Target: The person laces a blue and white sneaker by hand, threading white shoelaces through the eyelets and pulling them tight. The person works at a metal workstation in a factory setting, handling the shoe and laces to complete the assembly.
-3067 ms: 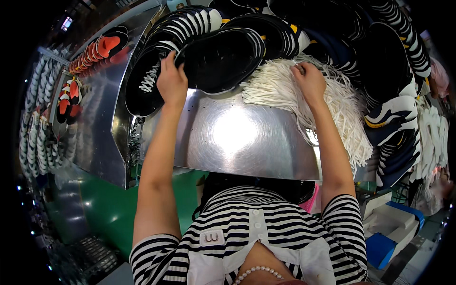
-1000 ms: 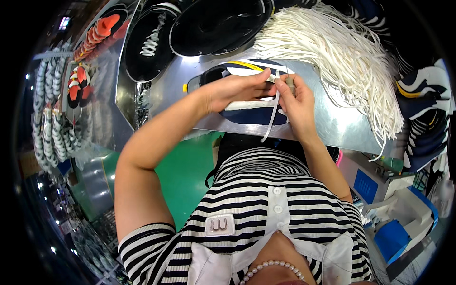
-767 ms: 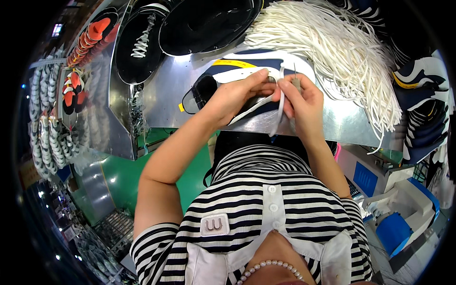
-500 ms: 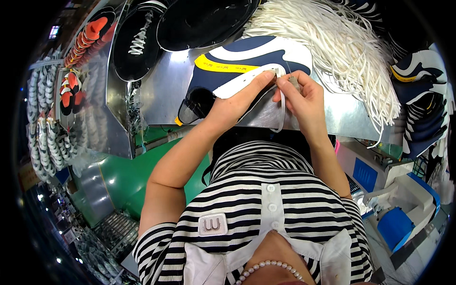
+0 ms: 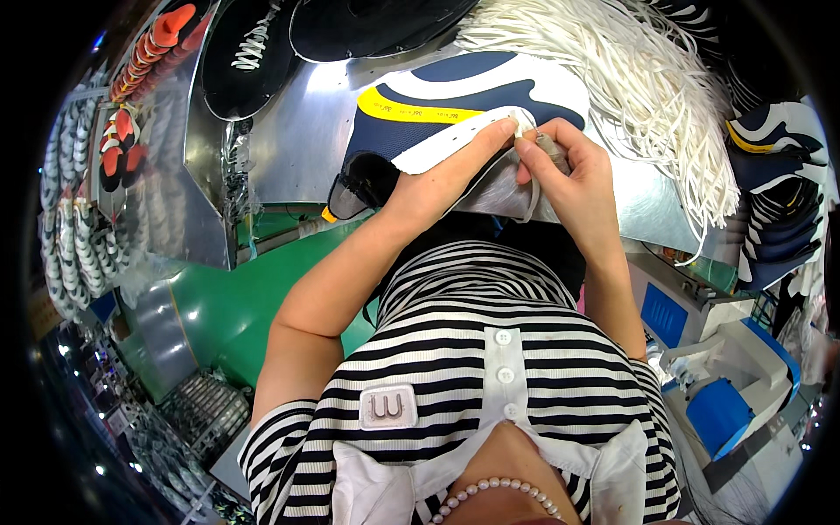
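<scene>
A navy, white and yellow shoe upper (image 5: 472,72) lies on its side at the table's near edge. My left hand (image 5: 433,184) is closed on its white eyelet strip (image 5: 446,150), thumb on top. At the strip's end, my right hand (image 5: 577,179) pinches a white shoelace (image 5: 535,199), whose tail hangs down past the table edge. Tucked in the right fingers is a small tool with a greyish wrapped handle (image 5: 551,150); its tip is hard to make out. The fingertips of both hands nearly meet there, hiding the eyelet between them.
A large heap of white laces (image 5: 604,87) covers the far right of the metal table (image 5: 293,157). Black uppers (image 5: 232,70) lie at the far left. Navy uppers (image 5: 783,206) are stacked at right, above a white-and-blue machine (image 5: 726,394). Orange-red pieces (image 5: 149,66) line the left.
The view has shifted slightly. My right hand has turned a little, and the tool's wrapped handle shows more between its fingers. My left hand keeps its hold on the upper.
</scene>
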Tool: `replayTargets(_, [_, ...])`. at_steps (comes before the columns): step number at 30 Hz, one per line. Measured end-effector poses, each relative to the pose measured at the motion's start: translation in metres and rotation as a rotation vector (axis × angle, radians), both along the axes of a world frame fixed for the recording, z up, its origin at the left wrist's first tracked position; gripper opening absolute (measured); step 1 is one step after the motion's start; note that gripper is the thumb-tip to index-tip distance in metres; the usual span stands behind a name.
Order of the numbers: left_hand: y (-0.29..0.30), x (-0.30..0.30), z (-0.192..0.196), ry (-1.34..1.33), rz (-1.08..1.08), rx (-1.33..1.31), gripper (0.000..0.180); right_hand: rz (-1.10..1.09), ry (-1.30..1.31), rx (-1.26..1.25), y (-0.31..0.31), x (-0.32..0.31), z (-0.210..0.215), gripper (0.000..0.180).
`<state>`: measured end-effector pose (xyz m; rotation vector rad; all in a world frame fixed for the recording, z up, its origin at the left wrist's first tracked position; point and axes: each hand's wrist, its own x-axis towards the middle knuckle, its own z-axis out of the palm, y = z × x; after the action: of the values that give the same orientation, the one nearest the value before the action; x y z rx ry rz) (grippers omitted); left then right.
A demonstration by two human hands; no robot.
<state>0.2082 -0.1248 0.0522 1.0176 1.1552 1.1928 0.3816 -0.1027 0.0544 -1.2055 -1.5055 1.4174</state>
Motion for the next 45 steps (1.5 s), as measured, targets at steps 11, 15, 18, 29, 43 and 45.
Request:
replayTargets(11, [0.005, 0.000, 0.006, -0.061, 0.045, -0.060, 0.018, 0.027, 0.046, -0.063, -0.004, 0.006, 0.012, 0.021])
replayTargets(15, [0.006, 0.000, 0.005, -0.011, 0.047, -0.082, 0.019, 0.023, 0.013, 0.044, -0.001, 0.008, 0.006, 0.012])
replayTargets(18, [0.006, -0.002, 0.003, 0.026, 0.021, -0.057, 0.021, 0.046, -0.018, 0.015, 0.003, 0.011, 0.010, 0.008])
replayTargets(29, [-0.012, 0.002, 0.010, 0.757, -0.151, 0.389, 0.022, 0.162, -0.381, 0.401, 0.019, -0.002, 0.007, 0.011])
replayTargets(43, [0.021, -0.030, 0.015, 0.296, -0.123, -0.051, 0.032, -0.164, -0.058, 0.047, 0.041, 0.013, -0.013, 0.048])
replayTargets(45, [0.023, -0.034, 0.020, 0.244, -0.191, -0.170, 0.037, -0.172, -0.085, -0.042, 0.052, 0.016, -0.023, 0.047])
